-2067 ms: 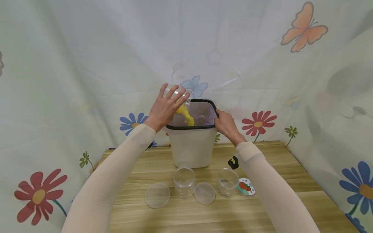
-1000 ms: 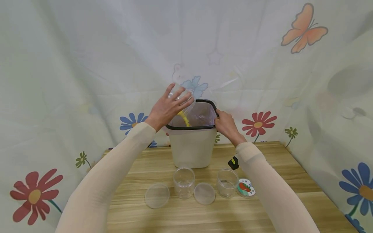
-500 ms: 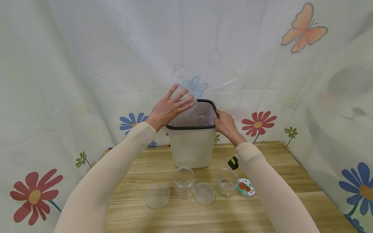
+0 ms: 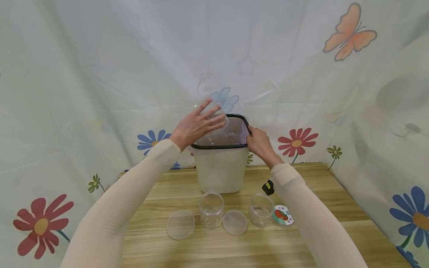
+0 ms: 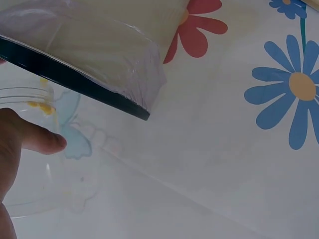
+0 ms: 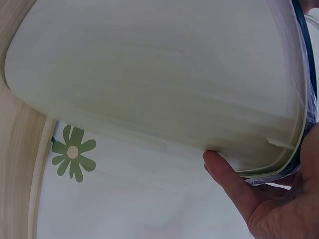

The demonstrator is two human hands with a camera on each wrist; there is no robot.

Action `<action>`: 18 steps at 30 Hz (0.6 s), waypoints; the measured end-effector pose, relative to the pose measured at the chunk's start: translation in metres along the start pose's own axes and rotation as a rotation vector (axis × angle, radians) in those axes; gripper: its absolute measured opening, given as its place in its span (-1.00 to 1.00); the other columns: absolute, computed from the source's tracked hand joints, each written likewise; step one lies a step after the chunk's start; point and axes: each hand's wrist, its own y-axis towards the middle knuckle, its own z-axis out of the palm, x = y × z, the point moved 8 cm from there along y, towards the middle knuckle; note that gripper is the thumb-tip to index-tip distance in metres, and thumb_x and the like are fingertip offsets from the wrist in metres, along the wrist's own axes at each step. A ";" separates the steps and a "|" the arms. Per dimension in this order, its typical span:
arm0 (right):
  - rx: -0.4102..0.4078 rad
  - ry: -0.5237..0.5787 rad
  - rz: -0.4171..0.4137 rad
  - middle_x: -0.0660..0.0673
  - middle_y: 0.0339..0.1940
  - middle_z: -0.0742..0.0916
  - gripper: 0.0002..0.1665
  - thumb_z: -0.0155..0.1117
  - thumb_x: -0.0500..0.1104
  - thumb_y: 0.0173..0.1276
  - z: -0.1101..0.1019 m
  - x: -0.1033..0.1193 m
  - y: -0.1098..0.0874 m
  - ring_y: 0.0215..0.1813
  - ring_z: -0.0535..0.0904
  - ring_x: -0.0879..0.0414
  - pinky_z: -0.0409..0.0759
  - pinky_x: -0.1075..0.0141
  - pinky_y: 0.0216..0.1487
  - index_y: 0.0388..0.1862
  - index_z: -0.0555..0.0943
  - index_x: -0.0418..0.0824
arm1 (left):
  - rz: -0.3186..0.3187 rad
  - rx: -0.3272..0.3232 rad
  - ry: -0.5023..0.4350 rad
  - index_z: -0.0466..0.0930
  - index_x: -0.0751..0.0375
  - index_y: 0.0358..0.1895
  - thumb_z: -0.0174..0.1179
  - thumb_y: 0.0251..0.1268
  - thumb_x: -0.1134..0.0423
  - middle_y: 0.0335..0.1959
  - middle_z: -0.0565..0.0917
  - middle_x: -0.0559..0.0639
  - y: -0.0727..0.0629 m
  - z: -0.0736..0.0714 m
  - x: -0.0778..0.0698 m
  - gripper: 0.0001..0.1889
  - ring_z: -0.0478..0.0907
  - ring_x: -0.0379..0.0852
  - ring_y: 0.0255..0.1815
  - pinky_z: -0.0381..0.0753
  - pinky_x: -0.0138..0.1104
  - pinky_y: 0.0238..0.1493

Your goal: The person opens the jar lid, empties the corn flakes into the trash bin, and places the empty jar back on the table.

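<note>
My left hand (image 4: 197, 124) grips a clear plastic jar (image 5: 35, 172), tipped mouth-down over the left side of a cream waste bin (image 4: 219, 169). A few yellow bits (image 5: 47, 108) cling near the jar's mouth in the left wrist view, and some pale bits show just below it in the head view. The bin has a black rim and a thin purplish liner (image 5: 149, 69). On the bin's right side, my right hand (image 4: 260, 144) grips the rim; its thumb (image 6: 227, 177) lies along the outer wall in the right wrist view.
In front of the bin on the wooden table (image 4: 187, 257) stand two clear jars, a taller one (image 4: 212, 216) and a shorter one (image 4: 261, 212). Two clear lids (image 4: 181, 226) lie beside them, plus a tomato-printed lid (image 4: 283, 216). A small black-and-yellow object (image 4: 268, 187) sits by my right sleeve.
The yellow stream that poured from the jar into the bin has dwindled to a few bits. My left hand has tipped the jar further and shifted slightly right; my right hand stays put.
</note>
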 end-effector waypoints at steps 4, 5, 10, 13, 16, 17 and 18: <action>0.001 0.003 -0.001 -0.38 0.26 0.58 -0.32 -0.20 -0.25 0.40 0.000 0.001 -0.001 -0.24 0.61 -0.18 0.58 0.06 -0.11 0.52 0.20 -0.30 | 0.031 0.013 0.001 -0.41 -0.21 0.59 0.50 -0.01 -0.02 0.64 -0.23 -0.13 0.001 -0.001 -0.002 0.29 -0.23 0.03 0.65 -0.40 0.18 0.57; 0.002 0.004 -0.001 -0.39 0.26 0.58 -0.32 -0.20 -0.25 0.40 0.000 0.001 -0.001 -0.26 0.61 -0.17 0.57 0.07 -0.14 0.53 0.20 -0.30 | 0.043 0.016 0.003 -0.41 -0.22 0.59 0.50 -0.01 -0.01 0.64 -0.22 -0.14 0.002 -0.001 -0.003 0.29 -0.24 0.03 0.65 -0.40 0.17 0.57; -0.001 0.002 -0.001 -0.38 0.29 0.56 -0.31 -0.21 -0.25 0.40 0.000 0.000 -0.001 -0.30 0.59 -0.15 0.56 0.11 -0.18 0.53 0.19 -0.31 | 0.106 0.016 0.020 -0.35 -0.29 0.59 0.49 0.02 0.04 0.64 -0.20 -0.17 0.004 -0.001 -0.007 0.24 -0.24 0.04 0.66 -0.42 0.17 0.57; -0.003 0.005 -0.002 -0.38 0.30 0.55 -0.31 -0.21 -0.25 0.40 0.000 0.001 -0.001 -0.29 0.59 -0.15 0.56 0.12 -0.20 0.53 0.19 -0.30 | 0.132 0.016 0.027 -0.35 -0.30 0.59 0.45 0.10 0.08 0.64 -0.21 -0.17 0.005 0.000 -0.010 0.19 -0.22 0.02 0.66 -0.42 0.17 0.57; -0.003 0.006 -0.004 -0.37 0.31 0.54 -0.32 -0.19 -0.26 0.40 0.001 0.001 -0.001 -0.27 0.59 -0.15 0.56 0.13 -0.22 0.52 0.20 -0.30 | 0.155 0.018 0.026 -0.37 -0.28 0.59 0.42 0.15 0.13 0.64 -0.21 -0.16 0.005 0.002 -0.013 0.17 -0.22 0.01 0.66 -0.41 0.16 0.57; -0.003 0.005 -0.005 -0.37 0.32 0.54 -0.32 -0.19 -0.26 0.40 0.001 0.001 -0.001 -0.27 0.59 -0.15 0.56 0.13 -0.23 0.52 0.20 -0.30 | 0.160 0.016 0.026 -0.36 -0.28 0.59 0.41 0.16 0.15 0.64 -0.21 -0.17 0.005 0.002 -0.014 0.16 -0.22 0.01 0.66 -0.41 0.16 0.57; -0.003 0.006 -0.004 -0.37 0.33 0.53 -0.32 -0.19 -0.26 0.40 0.001 0.001 -0.001 -0.26 0.59 -0.15 0.56 0.14 -0.24 0.52 0.20 -0.30 | 0.164 0.013 0.025 -0.35 -0.29 0.59 0.41 0.16 0.15 0.64 -0.20 -0.17 0.005 0.002 -0.015 0.15 -0.21 0.00 0.66 -0.41 0.16 0.57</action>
